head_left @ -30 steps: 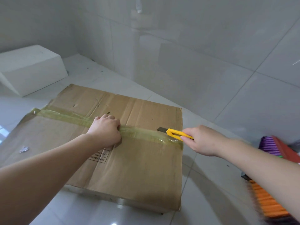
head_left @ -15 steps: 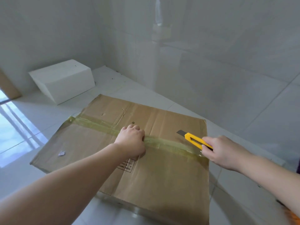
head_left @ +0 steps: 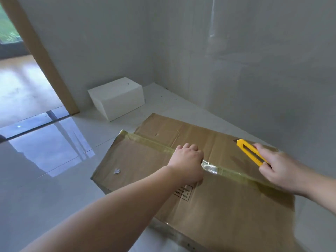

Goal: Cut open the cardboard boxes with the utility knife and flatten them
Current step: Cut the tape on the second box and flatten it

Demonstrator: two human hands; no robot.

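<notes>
Cardboard box [head_left: 209,179] flat on floor at 5 o'clock. My left hand [head_left: 187,160], fingers curled, presses the tape seam [head_left: 227,171]. Right hand [head_left: 278,170] grips yellow utility knife [head_left: 250,151], blade off seam. I'd drop tip onto tape, cut shallow, away from left hand.

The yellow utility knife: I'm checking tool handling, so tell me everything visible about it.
The utility knife has a slim yellow body that looks like plastic, with a dark slot along its middle. A short dark blade tip shows at its far end. It points up and left, slanting over the right part of the cardboard box, beyond the tape strip. The right hand holds its near end; whether the tip touches the cardboard is unclear.
</notes>
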